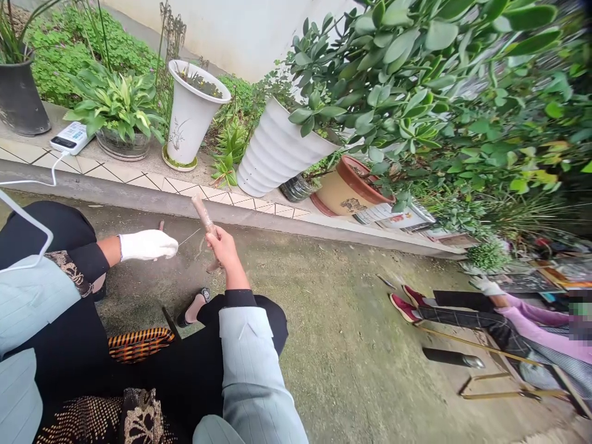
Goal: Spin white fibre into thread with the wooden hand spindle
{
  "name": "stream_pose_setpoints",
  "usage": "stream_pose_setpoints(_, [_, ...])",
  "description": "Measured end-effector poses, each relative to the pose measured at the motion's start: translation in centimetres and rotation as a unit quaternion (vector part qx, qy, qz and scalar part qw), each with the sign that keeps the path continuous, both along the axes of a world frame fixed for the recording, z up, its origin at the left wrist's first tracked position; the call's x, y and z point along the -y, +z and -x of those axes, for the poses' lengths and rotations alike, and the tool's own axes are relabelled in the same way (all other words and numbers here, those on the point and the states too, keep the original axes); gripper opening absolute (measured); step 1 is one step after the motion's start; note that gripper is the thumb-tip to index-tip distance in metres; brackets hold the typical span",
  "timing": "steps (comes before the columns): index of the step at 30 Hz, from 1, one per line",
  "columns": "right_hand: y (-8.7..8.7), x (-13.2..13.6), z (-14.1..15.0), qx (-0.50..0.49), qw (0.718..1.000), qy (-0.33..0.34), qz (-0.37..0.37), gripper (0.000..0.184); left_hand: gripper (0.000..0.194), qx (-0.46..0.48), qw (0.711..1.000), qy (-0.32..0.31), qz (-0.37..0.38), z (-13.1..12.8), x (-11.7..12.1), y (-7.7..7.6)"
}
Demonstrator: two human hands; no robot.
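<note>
My right hand [224, 246], bare, is closed around a pale brown stick [203, 216]. The stick tilts up and to the left above my fist, and a piece of similar colour shows below the fingers. My left hand [148, 245] wears a white glove and is closed, its fingers pressed together. A thin light strand [189, 237] runs from its fingertips towards the stick; whether it is thread or wire I cannot tell, nor whether it touches the stick. Just behind the gloved hand, a small brown piece [161, 225] lies on the ground.
A tiled ledge [152, 180] ahead carries potted plants, including a white pot [189, 123] and a ribbed white pot [282, 148]. A white power bank [73, 138] with a cable sits there. An orange-black woven item [139, 344] is below me. Another person [531, 327] sits at right.
</note>
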State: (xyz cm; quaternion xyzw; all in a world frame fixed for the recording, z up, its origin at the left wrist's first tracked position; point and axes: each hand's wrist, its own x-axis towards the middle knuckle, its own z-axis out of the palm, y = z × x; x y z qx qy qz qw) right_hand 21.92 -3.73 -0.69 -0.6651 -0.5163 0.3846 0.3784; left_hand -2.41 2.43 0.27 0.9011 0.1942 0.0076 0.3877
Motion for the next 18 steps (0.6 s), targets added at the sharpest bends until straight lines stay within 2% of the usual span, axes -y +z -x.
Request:
stream_pose_setpoints(2, [-0.6, -0.1, 0.5, 0.128, 0.992, 0.004, 0.019, 0.028, 0.029, -0.003, 1.000, -0.020, -0.016, 0.0, 0.2, 0.6])
stream_pose_setpoints(5, [-0.7, 0.1, 1.5, 0.294, 0.954, 0.047, 0.041, 0.027, 0.028, -0.015, 0.999, -0.038, -0.033, -0.1, 0.7, 0.9])
stream_pose_setpoints(9, [-1.0, 0.2, 2.7, 0.380, 0.903, 0.153, 0.132, 0.027, 0.023, -0.047, 0.996, -0.049, -0.063, 0.0, 1.4, 0.3])
stream_pose_setpoints(12, [-1.9, 0.3, 3.6, 0.319, 0.863, 0.307, 0.244, 0.024, 0.020, -0.043, 0.994, -0.058, -0.081, 0.4, 1.3, -0.3])
stream_pose_setpoints(15, [-2.3, 0.8, 4.4, 0.140, 0.812, 0.445, 0.351, 0.028, 0.024, -0.019, 0.996, -0.069, -0.061, 0.7, 0.9, -0.4])
stream_pose_setpoints(17, [-1.6, 1.2, 4.3, 0.011, 0.792, 0.494, 0.359, 0.034, 0.027, 0.012, 0.998, -0.055, -0.032, 0.6, 0.6, -0.5])
stream_pose_setpoints(18, [-0.9, 1.4, 4.1, -0.052, 0.793, 0.502, 0.340, 0.037, 0.029, 0.030, 0.999, -0.026, -0.019, 0.5, 0.4, -0.7])
